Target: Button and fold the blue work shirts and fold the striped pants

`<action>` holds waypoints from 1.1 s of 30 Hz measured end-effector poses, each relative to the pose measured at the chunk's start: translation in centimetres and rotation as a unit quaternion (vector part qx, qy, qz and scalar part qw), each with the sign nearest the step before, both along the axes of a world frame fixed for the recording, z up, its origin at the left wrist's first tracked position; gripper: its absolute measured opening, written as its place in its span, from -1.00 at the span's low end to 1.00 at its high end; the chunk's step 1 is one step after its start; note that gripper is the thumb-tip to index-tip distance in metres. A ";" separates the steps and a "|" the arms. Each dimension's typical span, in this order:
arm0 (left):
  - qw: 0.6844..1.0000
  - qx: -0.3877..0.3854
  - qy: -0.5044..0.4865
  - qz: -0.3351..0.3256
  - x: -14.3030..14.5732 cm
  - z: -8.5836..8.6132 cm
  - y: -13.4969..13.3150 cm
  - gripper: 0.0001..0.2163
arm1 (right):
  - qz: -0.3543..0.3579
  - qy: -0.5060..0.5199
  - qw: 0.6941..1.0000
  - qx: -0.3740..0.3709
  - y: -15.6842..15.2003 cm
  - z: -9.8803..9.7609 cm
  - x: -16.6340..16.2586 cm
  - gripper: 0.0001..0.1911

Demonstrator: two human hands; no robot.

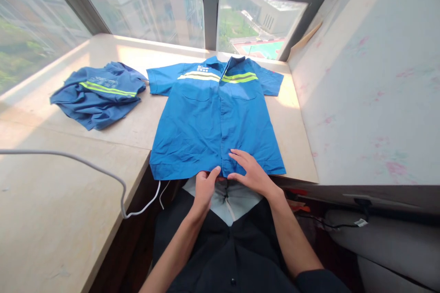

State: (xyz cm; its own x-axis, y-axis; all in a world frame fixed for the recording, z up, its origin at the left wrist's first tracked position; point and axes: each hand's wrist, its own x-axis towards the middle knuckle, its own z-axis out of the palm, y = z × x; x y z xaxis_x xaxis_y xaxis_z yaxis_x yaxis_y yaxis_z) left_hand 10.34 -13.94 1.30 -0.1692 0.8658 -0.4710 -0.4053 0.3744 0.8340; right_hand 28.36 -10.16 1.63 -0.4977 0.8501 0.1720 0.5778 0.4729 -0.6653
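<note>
A blue short-sleeved work shirt (195, 123) with yellow and white stripes across the chest lies front side up, collar toward the window. Its hem reaches the near edge of the tabletop. My left hand (206, 186) pinches that hem just left of the front placket, thumb on top and fingers underneath. To the right of the placket, my right hand (250, 173) rests on the lower front with its fingers spread. A second blue shirt (99, 96) with a yellow stripe lies crumpled to the left of the first one.
The pale wooden tabletop (41, 201) runs along the windows and turns toward me on the left. A white cable (103, 171) crosses it and hangs over the edge. On the right stands a flower-patterned wall (371, 78). Below it lies a dark cable (330, 225).
</note>
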 end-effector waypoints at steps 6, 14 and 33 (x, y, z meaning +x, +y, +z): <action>0.993 0.106 0.006 0.051 -1.2 -0.1 3.4 -0.66 | 0.016 -0.099 0.995 0.019 0.9 -1.0 -1.2 0.00; 0.987 0.142 -0.025 0.066 -1.9 -1.7 9.7 -0.58 | -0.056 -0.153 0.984 0.073 4.3 -2.2 -5.5 -0.18; 0.729 0.155 0.606 -0.276 -4.9 0.3 9.1 -0.77 | 0.033 -0.103 0.993 0.055 8.3 -1.6 -2.8 -0.28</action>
State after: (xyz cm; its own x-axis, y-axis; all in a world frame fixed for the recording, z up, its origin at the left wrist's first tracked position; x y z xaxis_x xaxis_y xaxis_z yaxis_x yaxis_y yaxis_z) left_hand 5.47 -4.79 1.63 0.1164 0.9927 -0.0313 0.8420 -0.0819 0.5333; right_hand 25.56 -1.88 0.07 -0.5861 0.7962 0.1503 0.6614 0.5773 -0.4787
